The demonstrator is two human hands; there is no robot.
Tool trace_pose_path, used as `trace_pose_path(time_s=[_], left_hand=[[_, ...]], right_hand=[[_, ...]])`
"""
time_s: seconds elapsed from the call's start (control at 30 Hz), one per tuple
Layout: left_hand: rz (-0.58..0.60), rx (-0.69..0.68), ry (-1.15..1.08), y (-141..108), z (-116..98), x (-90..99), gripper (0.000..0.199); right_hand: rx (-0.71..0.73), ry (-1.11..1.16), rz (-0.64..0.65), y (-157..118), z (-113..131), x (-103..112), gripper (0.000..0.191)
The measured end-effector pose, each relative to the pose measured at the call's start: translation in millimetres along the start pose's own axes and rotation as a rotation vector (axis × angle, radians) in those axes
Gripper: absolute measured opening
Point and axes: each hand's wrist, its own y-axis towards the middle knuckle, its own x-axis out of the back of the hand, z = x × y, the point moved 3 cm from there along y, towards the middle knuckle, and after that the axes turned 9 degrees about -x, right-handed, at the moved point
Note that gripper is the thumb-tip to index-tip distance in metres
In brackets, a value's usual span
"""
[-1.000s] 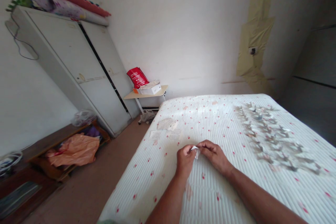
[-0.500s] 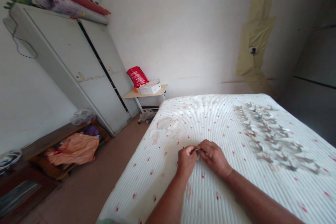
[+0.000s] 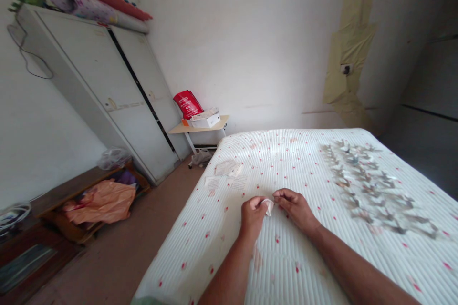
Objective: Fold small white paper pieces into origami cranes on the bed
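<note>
**A:** Head view, hands first?

**B:** Left hand (image 3: 253,217) pinched shut on a small white paper scrap (image 3: 268,206), the scrap sticking out at 3 o'clock from its fingertips. Right hand (image 3: 296,209) partly open, fingers loosely curled, just beside the scrap at 3 o'clock. No clear hold there, though any light touch too hard to rule out from this view.

**A:** Edges and open room?

**B:** Bare stretches of a white ribbed mattress (image 3: 282,267) with red flecks all around both hands. Mattress edge at 9 o'clock, near the left hand, then a brown floor (image 3: 125,243) beyond. Far edge at 12 o'clock, well apart from the hands.

**A:** And on the surface?

**B:** At 2 o'clock, a long drift of small grey-brown folded paper pieces (image 3: 372,186), well apart from the right hand. At 11 o'clock, loose printed paper sheets (image 3: 226,168), nearer the far edge.

**A:** The room?

**B:** Past the far corner at 11 o'clock, a small wooden side table (image 3: 211,126) with a white box (image 3: 204,120) and a red packet (image 3: 188,104) on it. At 10 o'clock, a pale metal wardrobe (image 3: 100,86) with rolled mats (image 3: 96,9) on top. At 9 o'clock, a low wooden bench (image 3: 71,186) under an orange plastic bag (image 3: 102,202).
</note>
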Motion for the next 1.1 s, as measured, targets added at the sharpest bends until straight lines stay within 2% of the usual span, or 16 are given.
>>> trace_pose_path(time_s=[0.13,0.47,0.83,1.1], left_hand=[[0.010,-0.016,0.019,-1,0,-0.7,0.020],[0.017,-0.035,0.033,0,1,-0.2,0.021],[0.016,-0.010,-0.030,-1,2,-3.0,0.020],[0.059,-0.019,-0.063,-2,-3,-4.4,0.019]], right_hand=[[0.054,0.072,0.144,-4,8,-4,0.023],[0.076,0.132,0.249,-1,-1,-5,0.023],[0.052,0.132,0.236,0,-4,-6,0.022],[0.145,0.054,0.196,-2,-3,-8,0.022]])
